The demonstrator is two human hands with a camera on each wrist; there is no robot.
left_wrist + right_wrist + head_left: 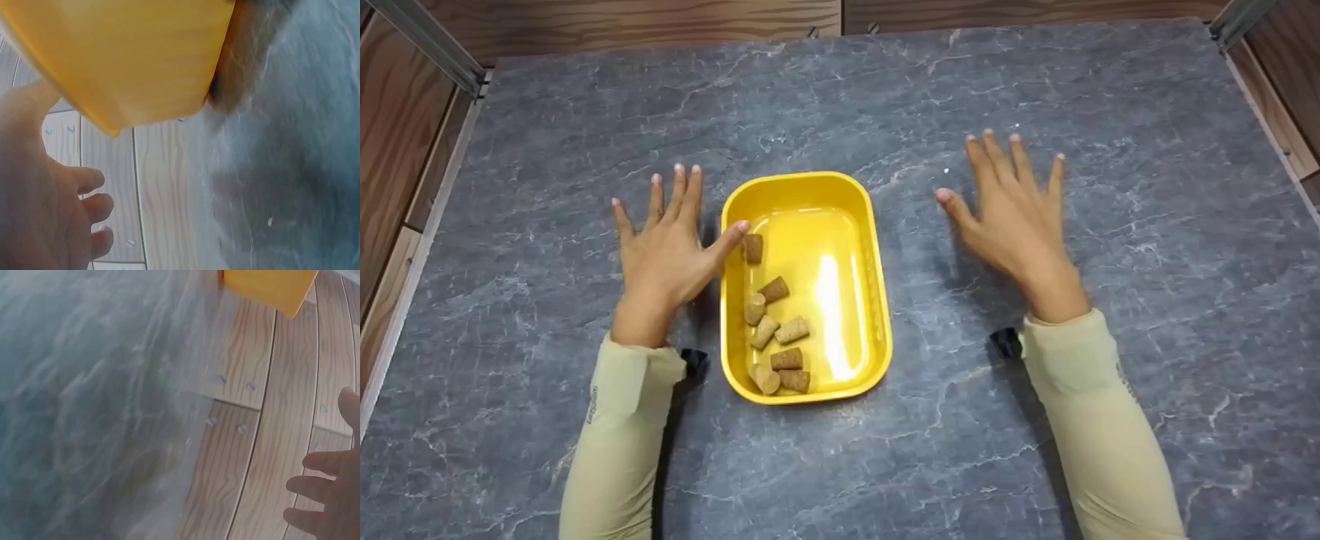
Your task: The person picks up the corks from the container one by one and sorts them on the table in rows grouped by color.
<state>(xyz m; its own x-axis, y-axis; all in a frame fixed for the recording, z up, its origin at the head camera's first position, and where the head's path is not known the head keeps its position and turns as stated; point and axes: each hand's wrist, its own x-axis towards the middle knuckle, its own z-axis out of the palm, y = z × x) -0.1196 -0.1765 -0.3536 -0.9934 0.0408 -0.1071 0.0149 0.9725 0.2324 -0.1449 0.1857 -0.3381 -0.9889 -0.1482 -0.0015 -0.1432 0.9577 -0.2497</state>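
Left hand (664, 255): one, back upward, fingers straight, the outer ones spread, thumb stretched inward; my grasp is bare.
Right hand (1016, 217): one, back upward, fingers straight and fanned, thumb angled inward, nothing gripped.
Left forearm (615, 450), right forearm (1099, 420): a pair, sleeved, reaching forward, well apart.
My right fingers' slight bend, seen hazily at the wrist view's edge: uncertain.

L hand (42, 197) by yel tray (129, 62); tbl (298, 169); wood panels (163, 197) bhd.
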